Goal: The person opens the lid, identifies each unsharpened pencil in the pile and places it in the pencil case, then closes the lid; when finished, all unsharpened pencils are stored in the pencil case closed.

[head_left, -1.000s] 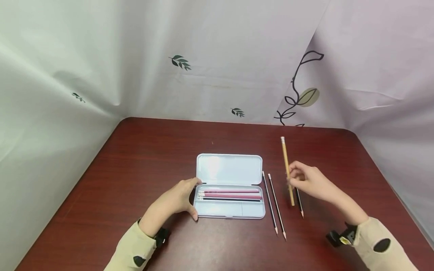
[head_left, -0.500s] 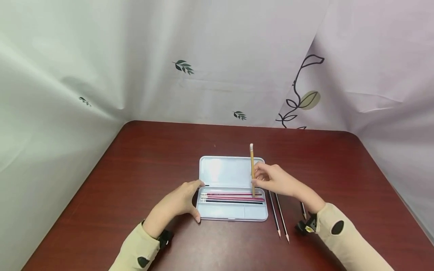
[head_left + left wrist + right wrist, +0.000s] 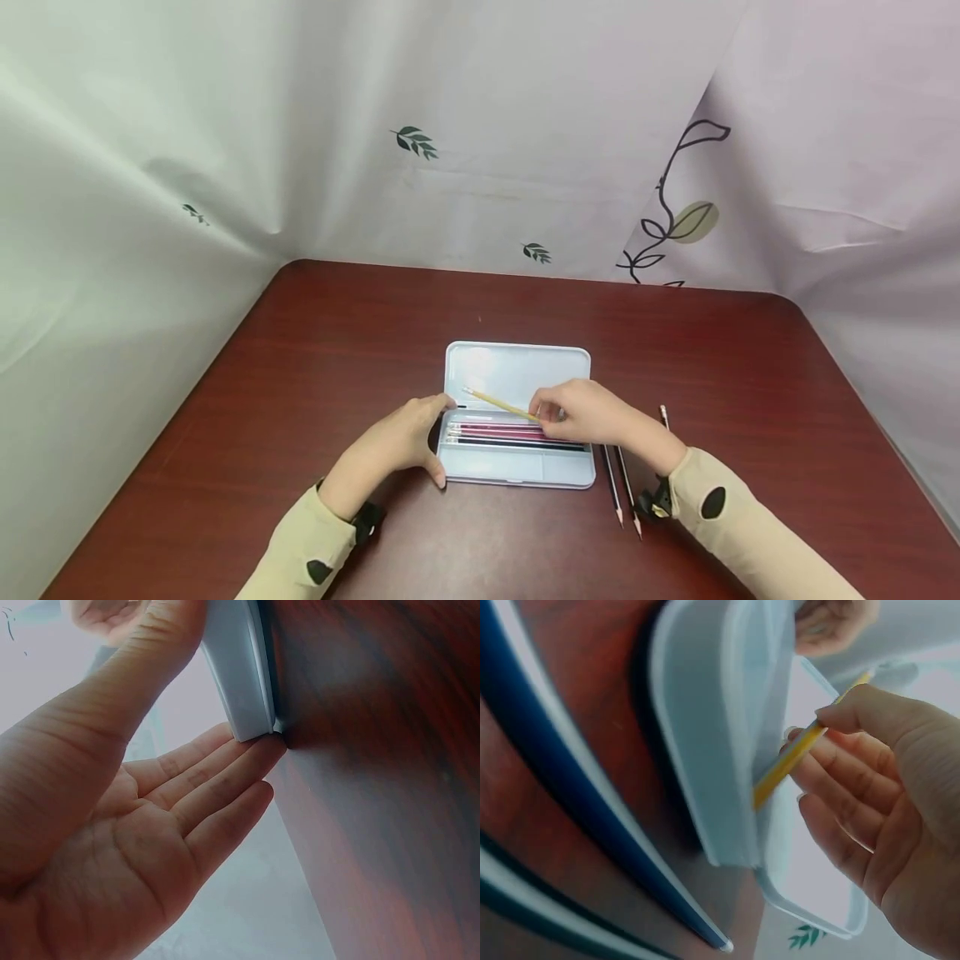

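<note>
A white pencil case [image 3: 487, 463] lies with its lid raised back on the table. My left hand [image 3: 401, 437] holds its left end, thumb at the front corner and fingers at the back one; in the left wrist view the fingertips meet the case's corner [image 3: 244, 682]. Over the right part of the case, my right hand [image 3: 581, 411] pinches a yellow pencil [image 3: 498, 403] between thumb and fingers. Its eraser end points left across the lid, and its other end dips into the case in the right wrist view. Several red and dark pencils [image 3: 495, 432] lie in the back compartment.
Two dark striped pencils [image 3: 613, 492] lie right of the case, points toward me. Another pencil [image 3: 663, 414] is farther right, mostly hidden under the right forearm. Past the table's [image 3: 360, 333] far edge hangs a white curtain [image 3: 480, 192] with leaf prints.
My right hand has carried the yellow pencil left from the table's right side to over the case. The pencil has tipped from upright to slanting left. My left hand keeps its place.
</note>
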A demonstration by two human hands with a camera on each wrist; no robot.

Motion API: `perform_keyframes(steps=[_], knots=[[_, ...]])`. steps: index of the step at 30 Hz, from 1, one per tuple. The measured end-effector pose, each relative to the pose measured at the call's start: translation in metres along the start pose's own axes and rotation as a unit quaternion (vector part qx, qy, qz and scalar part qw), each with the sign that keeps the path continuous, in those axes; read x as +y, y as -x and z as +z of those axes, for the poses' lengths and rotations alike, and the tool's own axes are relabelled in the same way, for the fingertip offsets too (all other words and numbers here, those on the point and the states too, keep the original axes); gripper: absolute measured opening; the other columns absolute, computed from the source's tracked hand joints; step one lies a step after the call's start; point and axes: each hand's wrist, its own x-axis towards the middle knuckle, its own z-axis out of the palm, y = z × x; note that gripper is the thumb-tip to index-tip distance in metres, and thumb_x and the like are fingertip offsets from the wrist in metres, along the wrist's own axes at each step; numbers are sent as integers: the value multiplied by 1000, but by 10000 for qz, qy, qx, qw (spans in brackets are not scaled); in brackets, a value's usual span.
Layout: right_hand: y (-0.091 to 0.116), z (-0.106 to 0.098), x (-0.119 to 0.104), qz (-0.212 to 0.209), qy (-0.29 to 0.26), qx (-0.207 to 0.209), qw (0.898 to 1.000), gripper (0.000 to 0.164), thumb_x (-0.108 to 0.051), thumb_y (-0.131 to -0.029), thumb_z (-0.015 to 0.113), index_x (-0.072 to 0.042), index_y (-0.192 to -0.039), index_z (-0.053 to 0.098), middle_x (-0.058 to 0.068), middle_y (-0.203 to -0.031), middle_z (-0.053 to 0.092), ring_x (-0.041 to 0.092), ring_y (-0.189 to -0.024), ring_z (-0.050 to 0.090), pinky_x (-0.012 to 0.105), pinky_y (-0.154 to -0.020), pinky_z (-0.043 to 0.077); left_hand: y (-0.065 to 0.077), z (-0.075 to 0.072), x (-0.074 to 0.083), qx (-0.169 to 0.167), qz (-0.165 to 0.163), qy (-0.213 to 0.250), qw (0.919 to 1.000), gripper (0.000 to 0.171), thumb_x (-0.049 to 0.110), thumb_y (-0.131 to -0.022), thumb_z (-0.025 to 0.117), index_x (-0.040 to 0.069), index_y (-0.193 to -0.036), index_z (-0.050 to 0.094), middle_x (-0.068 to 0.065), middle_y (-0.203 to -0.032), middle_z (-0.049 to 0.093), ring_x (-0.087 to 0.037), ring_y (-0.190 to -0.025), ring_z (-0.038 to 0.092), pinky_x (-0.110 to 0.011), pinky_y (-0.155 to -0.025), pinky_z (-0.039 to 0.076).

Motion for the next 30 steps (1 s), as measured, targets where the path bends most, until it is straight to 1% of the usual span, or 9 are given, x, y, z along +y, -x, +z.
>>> perform_keyframes(steps=[4,8,12,17,20,22,26,28,30], knots=[[1,5,-2,-70,144,-130,9998,14,-15,-82,65,-18,-94,69,-16,-72,60,-2,-64,52,17,-58,45,-1,0,1,20,112,-16,9999,88,26,-38,93,-4,-110,53,-11,-103,61,-24,-93,59,-40,-84,48],[1,5,-2,-195,212,-180,9994,14,-13,-81,66,-17,-94,70,-14,-74,62,-1,-67,55,18,-61,47,0,0,1,-25,-10,-95,10000,88,28,-39,93,-2,-112,53,-9,-104,61,-23,-93,59,-40,-83,48],[2,6,-2,-316,189,-230,9991,14,-11,-81,66,-17,-93,71,-14,-76,63,0,-69,57,19,-64,48,2,0,2,0,-134,-423,9990,89,33,-39,92,5,-113,53,-4,-104,61,-21,-91,59,-41,-78,49],[3,3,-1,-305,170,-274,9990,14,-14,-83,66,-17,-96,70,-12,-81,66,0,-74,58,21,-67,49,7,-2,3,246,159,-1015,9944,97,42,-38,90,7,-118,49,-5,-104,62,-21,-89,61,-39,-76,50],[6,-6,2,-357,155,24,9992,15,-15,-83,67,-16,-97,70,-10,-87,67,1,-77,59,23,-69,50,10,-9,2,502,146,-1230,9910,102,49,-40,86,6,-123,45,-8,-105,62,-23,-87,62,-39,-73,50],[8,-13,8,-469,134,532,9974,16,-14,-82,69,-15,-97,69,-8,-90,68,3,-78,60,24,-68,50,9,-18,1,751,65,-1331,9882,101,52,-44,84,6,-125,44,-10,-107,62,-24,-89,62,-41,-74,51],[8,-29,23,-333,155,1679,9851,30,-15,-79,73,-10,-108,66,2,-106,65,15,-96,59,34,-79,50,-8,-36,-6,1323,-11,-1314,9825,89,48,-65,78,4,-132,41,-16,-122,56,-30,-108,56,-46,-86,48],[6,-34,32,39,178,1751,9844,47,-19,-77,75,-8,-120,59,8,-119,59,23,-110,54,43,-90,45,-24,-41,-11,1443,23,-1163,9827,81,43,-75,74,4,-137,39,-16,-130,51,-30,-118,51,-48,-94,43],[2,-37,38,414,145,1386,9894,62,-22,-77,76,-6,-131,51,13,-129,53,29,-120,47,50,-97,39,-40,-43,-17,1373,-36,-900,9864,74,38,-81,70,6,-139,38,-14,-135,49,-28,-122,48,-47,-97,41]])
